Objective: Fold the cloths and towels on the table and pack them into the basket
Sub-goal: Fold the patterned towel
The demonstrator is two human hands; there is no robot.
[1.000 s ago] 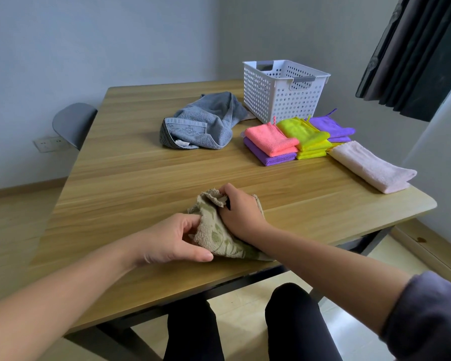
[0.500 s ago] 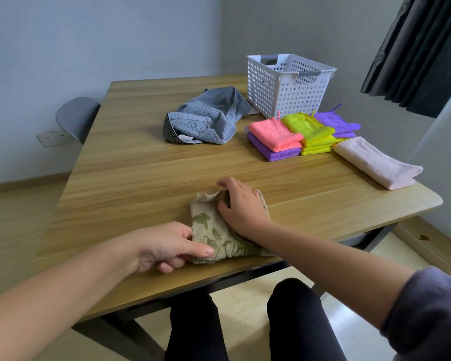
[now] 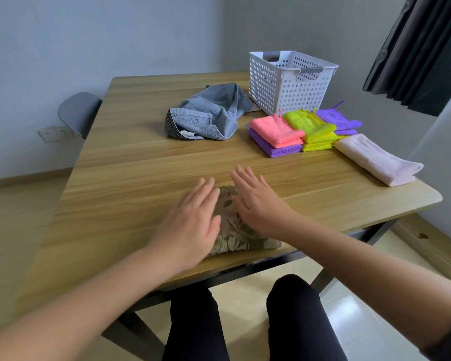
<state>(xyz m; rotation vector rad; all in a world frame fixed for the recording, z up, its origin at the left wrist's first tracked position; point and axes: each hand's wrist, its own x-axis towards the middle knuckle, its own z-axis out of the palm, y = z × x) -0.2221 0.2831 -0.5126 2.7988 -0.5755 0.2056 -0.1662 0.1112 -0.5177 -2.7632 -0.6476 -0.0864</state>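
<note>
Near the six o'clock edge of the table (image 3: 130, 165), I am watching both hands lying flat, fingers straight, gripping nothing, over the folded beige cloth (image 3: 235, 230): left hand (image 3: 190, 220) covering its nine o'clock side, right hand (image 3: 255, 204) its three o'clock side. Toward one o'clock, the white basket (image 3: 284, 84) is standing beside folded coloured cloths (image 3: 307, 126).

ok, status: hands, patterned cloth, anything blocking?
Left hand, right hand open, flat over folded patterned cloth. Grey-blue towel unfolded. Coloured stacks sit in front of basket.
</note>
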